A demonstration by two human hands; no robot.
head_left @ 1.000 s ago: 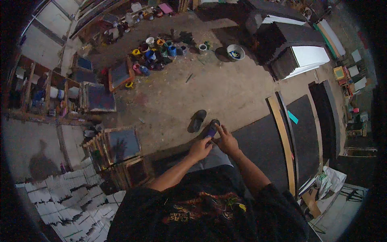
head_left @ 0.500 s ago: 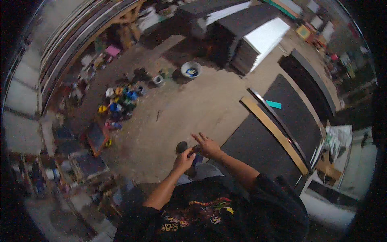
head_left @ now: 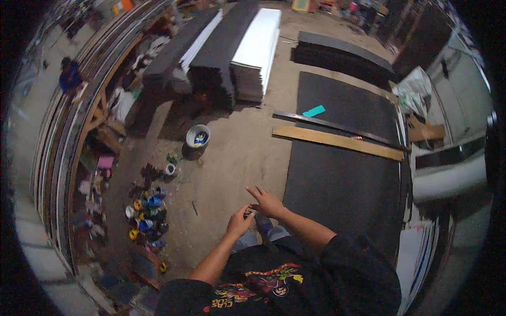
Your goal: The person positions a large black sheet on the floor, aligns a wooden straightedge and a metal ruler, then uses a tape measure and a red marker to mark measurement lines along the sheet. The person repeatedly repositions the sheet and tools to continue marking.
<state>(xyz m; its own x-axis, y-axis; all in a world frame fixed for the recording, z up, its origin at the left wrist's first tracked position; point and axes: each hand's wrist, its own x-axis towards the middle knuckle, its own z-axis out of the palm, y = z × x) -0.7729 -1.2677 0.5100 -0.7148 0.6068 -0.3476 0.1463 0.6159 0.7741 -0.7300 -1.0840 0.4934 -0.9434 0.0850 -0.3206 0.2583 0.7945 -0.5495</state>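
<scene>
My left hand [head_left: 240,223] is in front of my body with its fingers drawn together in a pinch. Something small and dark seems to be at its fingertips, too small to name. Just to its right and a little farther off is my right hand [head_left: 269,203], palm down. Two of its fingers stretch out and apart, while its thumb side is close to the left fingertips. Whether the hands touch, I cannot tell. Below them show my shoe [head_left: 264,226] and the bare floor [head_left: 226,174].
Right of me lies a large black sheet [head_left: 342,189], crossed by a wooden plank [head_left: 337,142], a dark metal bar [head_left: 342,129] and a green piece [head_left: 314,111]. Ahead are a bucket [head_left: 197,136] and stacked sheets [head_left: 255,52]. Several paint cans [head_left: 145,224] stand left. Another person [head_left: 69,76] is far left.
My view has turned to the right, so the black sheet and plank sit more squarely beside me. A person at the far left has come into view. My hands stay close together.
</scene>
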